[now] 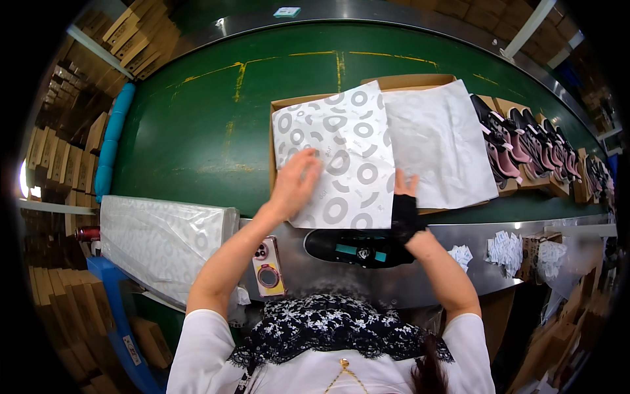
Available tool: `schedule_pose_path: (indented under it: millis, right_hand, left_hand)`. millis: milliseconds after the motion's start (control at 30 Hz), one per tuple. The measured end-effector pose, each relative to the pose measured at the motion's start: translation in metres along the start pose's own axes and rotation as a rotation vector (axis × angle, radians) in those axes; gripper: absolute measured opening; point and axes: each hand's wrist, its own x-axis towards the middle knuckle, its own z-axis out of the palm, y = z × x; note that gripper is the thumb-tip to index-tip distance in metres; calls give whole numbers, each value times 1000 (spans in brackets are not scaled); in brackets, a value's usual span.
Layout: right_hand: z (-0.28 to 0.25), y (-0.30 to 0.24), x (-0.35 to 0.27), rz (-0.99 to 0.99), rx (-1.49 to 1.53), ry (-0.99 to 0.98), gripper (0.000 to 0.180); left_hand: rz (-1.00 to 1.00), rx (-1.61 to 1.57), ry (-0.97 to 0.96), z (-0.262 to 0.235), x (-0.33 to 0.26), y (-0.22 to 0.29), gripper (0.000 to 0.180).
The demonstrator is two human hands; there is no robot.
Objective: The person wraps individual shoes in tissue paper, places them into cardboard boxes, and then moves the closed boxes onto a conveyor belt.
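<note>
A sheet of white tissue paper with grey ring shapes [354, 151] covers the left part of a cardboard box [281, 105]. Plain white tissue paper [446, 144] spreads over its right part. My bare left hand [296, 184] rests on the patterned sheet, fingers apart and slightly blurred. My right hand [405, 207], in a black fingerless glove, is at the sheet's lower right edge, its visible fingers apart against the paper. Just below lies a black shoe with teal details [361, 248] on the metal edge, partly covered by the sheet and the glove. What the box contains is hidden.
A plastic-wrapped stack of patterned paper [164, 233] lies at left, near a phone [268, 266]. Boxes of black and pink shoes [505, 148] line the right side of the green belt [190, 144]. Small white slips [505, 253] are piled at the right.
</note>
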Motion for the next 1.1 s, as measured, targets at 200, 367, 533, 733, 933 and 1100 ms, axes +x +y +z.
schedule_pose_path:
  millis: [200, 367, 533, 733, 933, 1100]
  right_hand:
    - [-31, 11, -65, -205, 311, 446, 28]
    - [-14, -1, -130, -154, 202, 133, 25]
    - [3, 9, -119, -192, 356, 93, 18]
    - [-80, -15, -57, -489, 403, 96, 29]
    - [-130, -32, -22, -424, 708, 703, 49]
    - [-89, -26, -44, -258, 680, 449, 26]
  left_hand:
    - [146, 874, -285, 41, 7, -21, 68]
    - [-16, 997, -238, 39, 21, -16, 75]
    - [-64, 84, -289, 22, -25, 32, 84]
    - [40, 42, -218, -12, -81, 70, 82]
    - [-276, -375, 39, -57, -66, 90, 45]
    - [-441, -576, 347, -53, -35, 50, 51]
